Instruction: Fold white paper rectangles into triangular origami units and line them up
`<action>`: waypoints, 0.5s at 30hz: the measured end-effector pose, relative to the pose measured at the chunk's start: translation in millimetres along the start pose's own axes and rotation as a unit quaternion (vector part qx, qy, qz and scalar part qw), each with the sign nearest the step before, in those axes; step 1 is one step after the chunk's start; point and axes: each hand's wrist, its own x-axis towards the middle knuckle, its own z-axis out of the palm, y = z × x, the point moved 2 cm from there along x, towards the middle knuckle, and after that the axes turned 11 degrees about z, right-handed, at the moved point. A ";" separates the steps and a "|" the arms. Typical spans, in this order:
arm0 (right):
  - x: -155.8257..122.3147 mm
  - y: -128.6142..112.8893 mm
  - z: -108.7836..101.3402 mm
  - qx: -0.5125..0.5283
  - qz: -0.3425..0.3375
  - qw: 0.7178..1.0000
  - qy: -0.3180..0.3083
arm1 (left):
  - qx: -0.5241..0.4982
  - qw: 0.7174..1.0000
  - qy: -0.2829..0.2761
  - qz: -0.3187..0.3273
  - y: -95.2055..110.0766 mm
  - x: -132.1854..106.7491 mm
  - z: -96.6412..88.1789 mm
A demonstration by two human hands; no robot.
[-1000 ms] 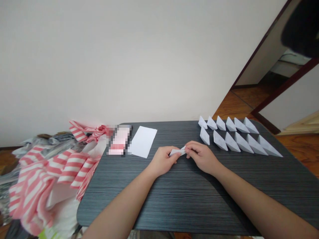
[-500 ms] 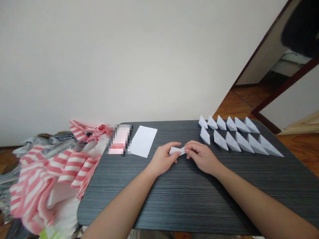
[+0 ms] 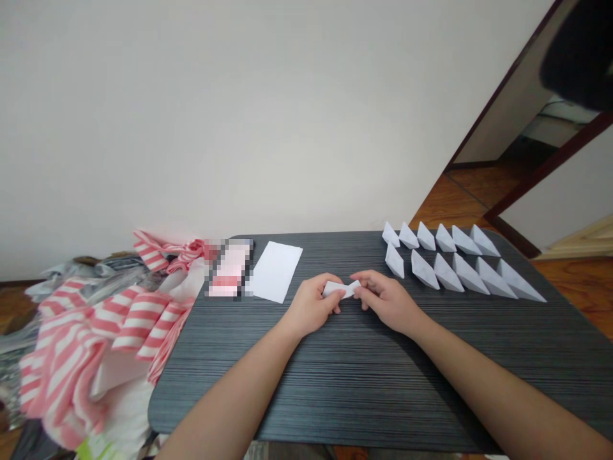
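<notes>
A small folded paper piece (image 3: 341,289) is held just above the middle of the dark tabletop (image 3: 364,383), pinched at both ends. The left hand (image 3: 311,306) closes thumb and fingers on one end; the right hand (image 3: 387,300) nips the other with its fingertips. Well apart to the right stand two rows of folded paper wedges (image 3: 460,268). A flat white sheet (image 3: 275,271) lies to the left, with striped cloth (image 3: 110,319) beyond. With so narrow a hold, an uneven pull could tear the piece or skew a crease.
</notes>
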 end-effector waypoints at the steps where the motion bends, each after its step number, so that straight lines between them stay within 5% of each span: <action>1: -0.5 -2.1 -0.8 -0.029 -0.001 1.000 -0.001 | -0.002 1.000 0.000 0.001 0.1 0.1 0.1; 15: -3.7 -10.3 -4.0 -0.090 -0.017 0.996 -0.007 | 0.003 1.000 -0.008 -0.001 -2.0 0.2 1.1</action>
